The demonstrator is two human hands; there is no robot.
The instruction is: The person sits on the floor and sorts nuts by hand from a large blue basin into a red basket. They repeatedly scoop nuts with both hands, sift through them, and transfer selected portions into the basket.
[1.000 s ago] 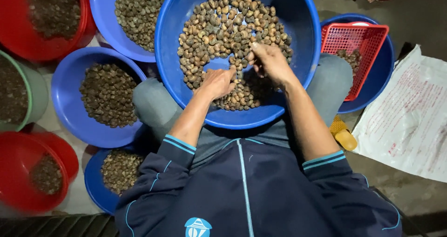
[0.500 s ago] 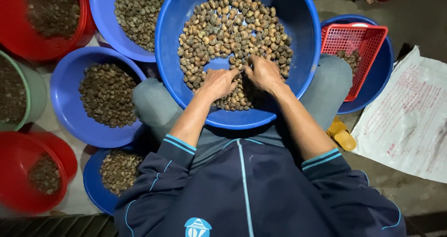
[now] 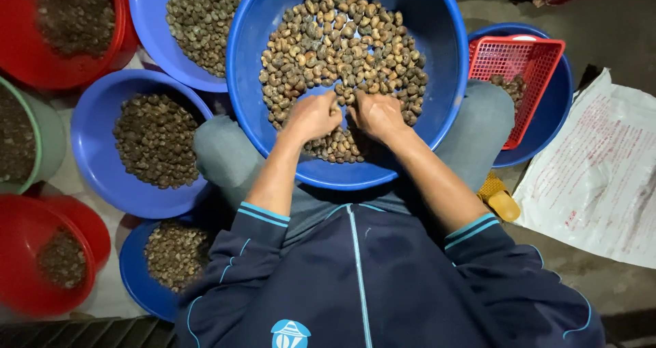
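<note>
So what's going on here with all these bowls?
A seated person has both hands in a big blue basin on their lap, heaped with brown nuts. The left hand and right hand lie side by side on the nuts at the near edge of the heap, fingers curled into them. Around the person stand more blue and red bowls of similar nuts, such as a blue bowl on the left, and a red basket on the right.

Brown-grey nuts (image 3: pixel 342 47) fill a blue basin (image 3: pixel 437 61), beside a red mesh basket (image 3: pixel 523 64) and red tubs (image 3: pixel 119 34).
</note>
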